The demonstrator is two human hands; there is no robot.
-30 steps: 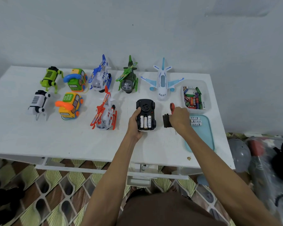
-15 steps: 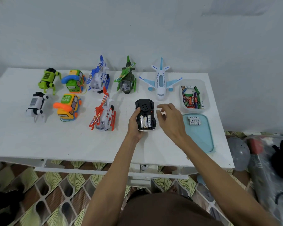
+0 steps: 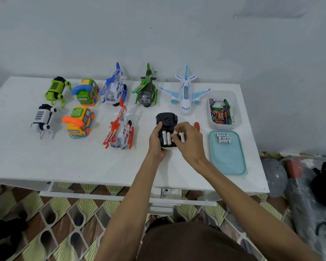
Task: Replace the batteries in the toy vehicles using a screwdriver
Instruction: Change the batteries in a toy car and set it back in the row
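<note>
Head view: near the tabletop [image 3: 83, 162] middle, the left hand [image 3: 155, 143] grips the upturned black toy car [image 3: 167, 119]; the right hand [image 3: 191, 143], grip closed, pinches a battery [image 3: 182, 137] at its open compartment. Screwdriver [image 3: 196, 126] lies just behind. Risk: a loose pinch could drop the battery, letting it roll away.

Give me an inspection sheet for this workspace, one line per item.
Surface: white table, toys in two rows.
Job's things: upturned car, bay open, two cells inside; screwdriver beside it; tub of mixed batteries; three white batteries on blue lid.
Clutter: plane, three helicopters, two phones, two robot dogs.
Grips: left hand holds car; right hand pinches a battery.
Cables: thin cord at yellow phone.
Surroundings: grey wall, patterned floor, bags at right.
</note>
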